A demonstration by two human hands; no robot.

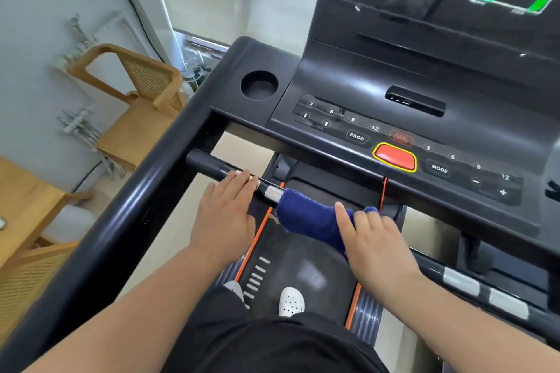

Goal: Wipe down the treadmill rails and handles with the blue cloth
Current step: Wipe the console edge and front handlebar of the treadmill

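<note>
- Pale wall and wooden chairs (pixel 142 106) are off to the left. The big black treadmill (pixel 333 76) fills the rest, and the person stands on its belt (pixel 306 254).
- A black handle bar (pixel 209 162) runs across in front of the person, from far left to near right.
- The blue cloth (pixel 309 216) is wrapped over this bar, near its middle.
- The right hand (pixel 378 245) grips the cloth, thumb on one side and fingers curled over the top.
- The left hand (pixel 225 215) rests on the same bar, just left of the cloth. Its fingers lie fairly straight and hold nothing.
- A silver patch (pixel 272 192) on the bar shows between the left hand and the cloth.
- I think the cloth has to slide along the bar, not across it.
- Going left, the cloth would soon bump the left hand, so that hand may need to move away.
- The long side rail (pixel 121 221) on the left has no cloth on it.
</note>
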